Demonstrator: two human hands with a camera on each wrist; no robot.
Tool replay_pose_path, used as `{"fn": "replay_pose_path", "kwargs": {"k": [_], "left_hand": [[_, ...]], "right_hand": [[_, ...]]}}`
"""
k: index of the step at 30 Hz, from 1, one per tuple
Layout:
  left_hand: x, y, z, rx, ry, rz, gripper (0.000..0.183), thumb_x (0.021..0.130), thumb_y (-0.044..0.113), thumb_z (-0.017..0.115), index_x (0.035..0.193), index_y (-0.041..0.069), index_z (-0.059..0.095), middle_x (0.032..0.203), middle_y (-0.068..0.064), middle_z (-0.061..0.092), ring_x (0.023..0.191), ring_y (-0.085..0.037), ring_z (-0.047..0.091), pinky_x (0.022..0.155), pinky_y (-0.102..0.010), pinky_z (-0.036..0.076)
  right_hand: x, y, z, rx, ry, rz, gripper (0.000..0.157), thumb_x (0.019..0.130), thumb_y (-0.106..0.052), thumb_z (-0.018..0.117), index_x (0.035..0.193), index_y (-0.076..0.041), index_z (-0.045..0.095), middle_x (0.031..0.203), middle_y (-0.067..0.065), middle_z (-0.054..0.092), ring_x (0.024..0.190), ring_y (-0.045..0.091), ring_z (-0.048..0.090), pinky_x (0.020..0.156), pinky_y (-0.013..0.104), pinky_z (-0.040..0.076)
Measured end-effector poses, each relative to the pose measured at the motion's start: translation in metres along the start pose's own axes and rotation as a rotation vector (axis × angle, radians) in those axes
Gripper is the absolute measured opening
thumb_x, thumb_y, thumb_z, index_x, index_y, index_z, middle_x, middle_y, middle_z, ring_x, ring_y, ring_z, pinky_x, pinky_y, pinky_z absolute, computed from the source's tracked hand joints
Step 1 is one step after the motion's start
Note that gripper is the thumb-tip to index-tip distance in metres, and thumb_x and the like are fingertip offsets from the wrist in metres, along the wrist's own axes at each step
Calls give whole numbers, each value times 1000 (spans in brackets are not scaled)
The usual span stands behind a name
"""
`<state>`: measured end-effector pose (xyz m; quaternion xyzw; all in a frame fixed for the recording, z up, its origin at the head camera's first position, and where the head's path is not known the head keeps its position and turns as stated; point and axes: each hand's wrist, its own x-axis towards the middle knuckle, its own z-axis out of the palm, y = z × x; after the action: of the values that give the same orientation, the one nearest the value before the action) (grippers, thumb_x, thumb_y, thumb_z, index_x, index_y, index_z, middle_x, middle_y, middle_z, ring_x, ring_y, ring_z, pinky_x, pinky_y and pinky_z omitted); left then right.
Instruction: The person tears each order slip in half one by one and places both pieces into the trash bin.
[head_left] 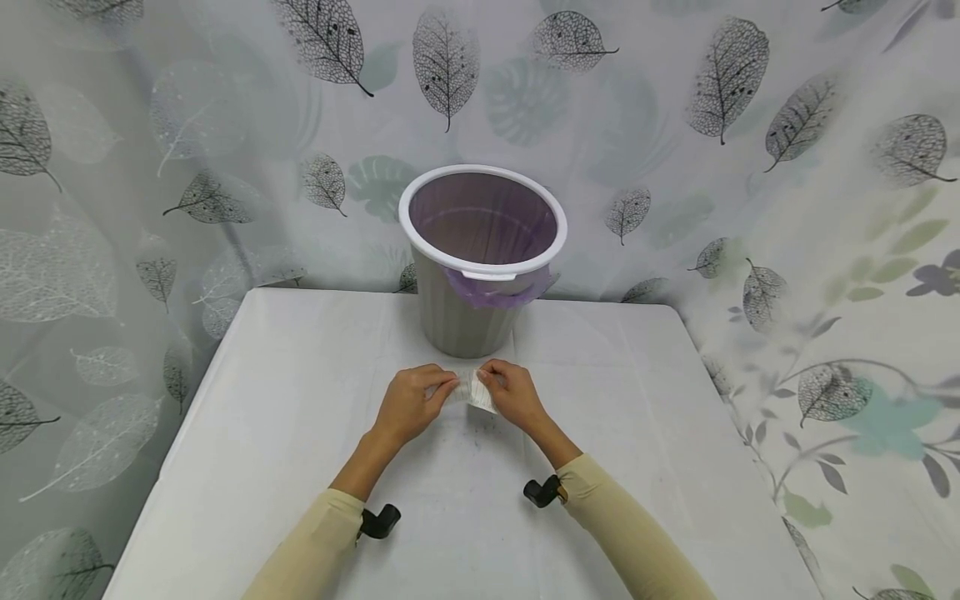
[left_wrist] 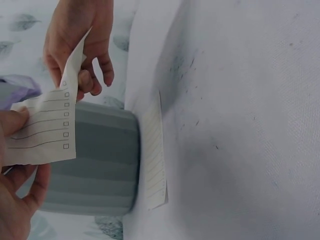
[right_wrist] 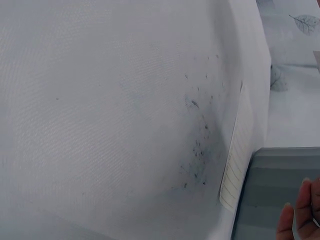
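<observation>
A lined paper sheet (head_left: 482,395) with a column of small checkboxes stretches between the two hands, just in front of the bin. My left hand (head_left: 412,404) pinches one side of it between thumb and fingers. On the other side, my right hand (head_left: 517,398) grips the sheet with thumb and index finger, its other fingers loosely bent. The sheet (left_wrist: 50,127) bends upward at the right hand's end in the left wrist view. Behind it on the table lies a lined paper strip (left_wrist: 156,160) along the bin's base. Few fingers of the right hand (right_wrist: 306,210) show in the right wrist view.
A grey bin (head_left: 468,312) with a white rim and purple liner (head_left: 487,208) stands at the table's far edge. The table has a white cover (head_left: 600,417) with small dark marks. Leaf-patterned curtains (head_left: 525,100) hang behind and at both sides.
</observation>
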<state>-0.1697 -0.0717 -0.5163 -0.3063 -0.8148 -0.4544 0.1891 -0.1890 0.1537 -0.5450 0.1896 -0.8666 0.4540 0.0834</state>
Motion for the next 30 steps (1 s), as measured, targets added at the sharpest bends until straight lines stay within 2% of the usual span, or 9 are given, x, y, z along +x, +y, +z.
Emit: {"fn": "replay_pose_path", "kwargs": {"k": [11,21,26,30], "left_hand": [[2,1,-2,-9,14,19,8,90,1,81,98,-1,82,87,-3,75,72,-15,67,63,-33,56],[4,3,-5,-3,31,30,8,89,0,81,97,1,82,86,-3,75,73,-15,69,64,-34,56],[7,3,-11,-14,59,22,6,90,0,80,96,0,82,86,-3,75,71,-13,67,61,-32,54],[12,4,-18,-16,75,14,6,91,2,80,96,0,81,87,-3,75,74,-15,69,64,-32,56]], "right_hand": [[-2,5,-2,-32,31,10,11,100,-7,69,91,-5,74,88,4,73,79,20,64,76,41,53],[-3,5,-6,-39,17,46,12,102,-8,67,93,-5,74,90,4,73,79,20,62,76,42,52],[-3,2,-13,-65,14,62,12,103,-9,67,93,-5,74,92,4,74,82,19,64,79,42,53],[-2,-3,-19,-70,29,25,10,102,-8,68,94,-3,73,92,6,73,80,21,64,77,43,53]]}}
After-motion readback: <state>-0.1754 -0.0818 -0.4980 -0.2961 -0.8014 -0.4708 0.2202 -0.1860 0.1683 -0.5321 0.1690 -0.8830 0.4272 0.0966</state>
